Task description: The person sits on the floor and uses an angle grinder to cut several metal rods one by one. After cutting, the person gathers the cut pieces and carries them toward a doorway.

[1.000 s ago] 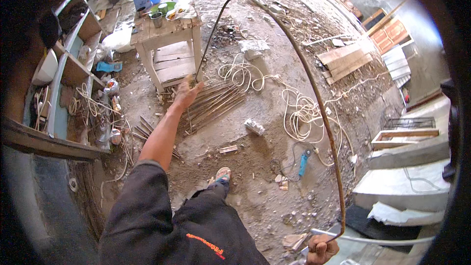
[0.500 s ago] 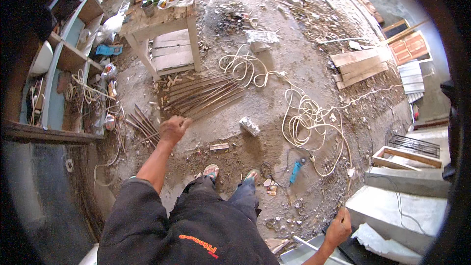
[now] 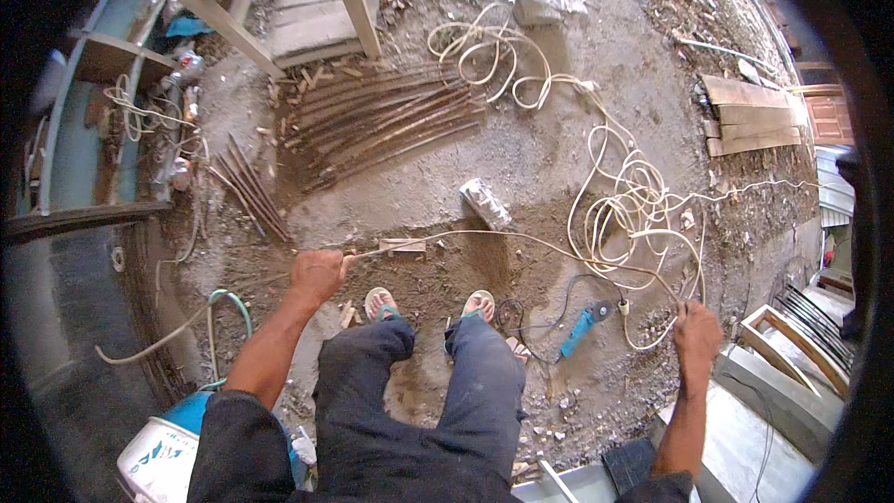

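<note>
A thin, pale brownish wire (image 3: 510,234) runs in a shallow arc between my two hands, above the dirt in front of my feet. Its left end lies in the closed fingers of my left hand (image 3: 318,276). On the right side, the closed fingers of my right hand (image 3: 698,333) grip the other end. Beyond the wire lies a bundle of rusty metal rods (image 3: 391,121), with a smaller bunch of rods (image 3: 250,188) to its left. A foil-wrapped block (image 3: 485,204) sits just past the wire's middle.
A blue angle grinder (image 3: 584,329) lies right of my feet, beside a tangled white cable (image 3: 633,191). Planks (image 3: 756,116) rest at far right. A wooden table (image 3: 349,0) stands at far left. A white-and-blue bucket (image 3: 158,456) is by my left arm.
My right hand has risen and moved forward and to the right. My left hand has come lower in the picture. The wire between them now shows clearly, and the view has tilted nearer my feet.
</note>
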`<move>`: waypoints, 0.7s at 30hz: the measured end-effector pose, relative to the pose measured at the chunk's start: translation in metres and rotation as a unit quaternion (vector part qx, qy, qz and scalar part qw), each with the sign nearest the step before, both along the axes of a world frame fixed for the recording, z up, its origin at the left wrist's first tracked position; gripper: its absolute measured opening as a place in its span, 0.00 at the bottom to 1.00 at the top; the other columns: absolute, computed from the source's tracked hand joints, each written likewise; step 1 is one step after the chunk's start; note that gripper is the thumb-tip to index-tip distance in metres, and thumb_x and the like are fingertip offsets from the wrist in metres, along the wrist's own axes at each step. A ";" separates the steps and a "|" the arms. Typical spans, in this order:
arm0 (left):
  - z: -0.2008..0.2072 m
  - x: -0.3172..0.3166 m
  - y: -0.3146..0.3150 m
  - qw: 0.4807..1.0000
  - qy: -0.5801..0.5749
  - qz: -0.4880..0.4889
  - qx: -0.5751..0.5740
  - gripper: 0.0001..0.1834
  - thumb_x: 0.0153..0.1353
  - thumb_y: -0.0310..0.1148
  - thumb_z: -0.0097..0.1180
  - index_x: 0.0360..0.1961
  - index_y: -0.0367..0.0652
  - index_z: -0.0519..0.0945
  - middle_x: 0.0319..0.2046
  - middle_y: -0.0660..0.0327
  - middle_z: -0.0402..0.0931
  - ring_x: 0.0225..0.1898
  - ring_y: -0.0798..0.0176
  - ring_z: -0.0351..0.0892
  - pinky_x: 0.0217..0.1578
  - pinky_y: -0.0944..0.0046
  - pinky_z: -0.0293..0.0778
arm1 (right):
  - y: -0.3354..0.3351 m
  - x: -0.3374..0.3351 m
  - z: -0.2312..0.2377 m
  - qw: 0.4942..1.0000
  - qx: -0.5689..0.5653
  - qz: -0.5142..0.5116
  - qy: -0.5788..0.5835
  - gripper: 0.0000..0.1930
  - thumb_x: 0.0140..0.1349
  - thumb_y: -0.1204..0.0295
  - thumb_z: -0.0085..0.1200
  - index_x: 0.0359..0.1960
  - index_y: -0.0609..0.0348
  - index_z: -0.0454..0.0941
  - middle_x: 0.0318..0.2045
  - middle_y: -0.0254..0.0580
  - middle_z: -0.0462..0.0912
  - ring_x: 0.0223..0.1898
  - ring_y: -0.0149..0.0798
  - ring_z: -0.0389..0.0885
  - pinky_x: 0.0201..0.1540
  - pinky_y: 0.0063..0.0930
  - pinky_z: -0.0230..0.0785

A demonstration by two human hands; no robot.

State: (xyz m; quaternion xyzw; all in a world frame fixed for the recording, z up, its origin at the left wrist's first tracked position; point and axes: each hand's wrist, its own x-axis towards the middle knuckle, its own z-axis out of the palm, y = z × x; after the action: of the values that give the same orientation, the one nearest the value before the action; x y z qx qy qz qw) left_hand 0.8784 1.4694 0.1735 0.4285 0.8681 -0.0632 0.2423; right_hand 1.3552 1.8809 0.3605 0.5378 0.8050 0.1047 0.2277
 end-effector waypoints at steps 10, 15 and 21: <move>-0.166 -0.005 0.053 0.996 0.036 -0.058 0.051 0.26 0.68 0.52 0.51 0.26 0.42 0.85 0.24 0.51 0.82 0.26 0.46 0.85 0.26 0.48 0.78 | 0.077 -0.009 -0.156 0.991 0.120 0.058 0.001 0.14 0.64 0.55 0.57 0.36 0.52 0.86 0.31 0.53 0.85 0.33 0.58 0.84 0.35 0.49 0.74; -0.181 -0.007 0.058 0.988 0.093 -0.089 0.091 0.24 0.67 0.51 0.54 0.22 0.44 0.84 0.22 0.52 0.82 0.22 0.49 0.83 0.23 0.51 0.77 | 0.099 0.023 -0.190 0.969 0.225 0.094 -0.023 0.12 0.66 0.59 0.56 0.36 0.53 0.84 0.31 0.50 0.83 0.36 0.54 0.80 0.41 0.47 0.67; -0.230 -0.060 0.047 0.972 0.086 -0.141 0.165 0.23 0.61 0.50 0.62 0.18 0.45 0.80 0.17 0.55 0.77 0.19 0.49 0.79 0.21 0.51 0.72 | 0.143 0.083 -0.240 0.967 0.233 0.102 -0.008 0.10 0.66 0.60 0.58 0.37 0.52 0.84 0.32 0.46 0.84 0.38 0.53 0.79 0.44 0.46 0.66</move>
State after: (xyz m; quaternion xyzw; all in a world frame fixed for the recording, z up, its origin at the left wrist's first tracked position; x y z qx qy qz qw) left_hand 0.8182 1.5167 -0.0568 0.5740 0.8147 0.0108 0.0812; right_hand 1.4380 2.0237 0.1208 0.4901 0.8071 0.3163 0.0911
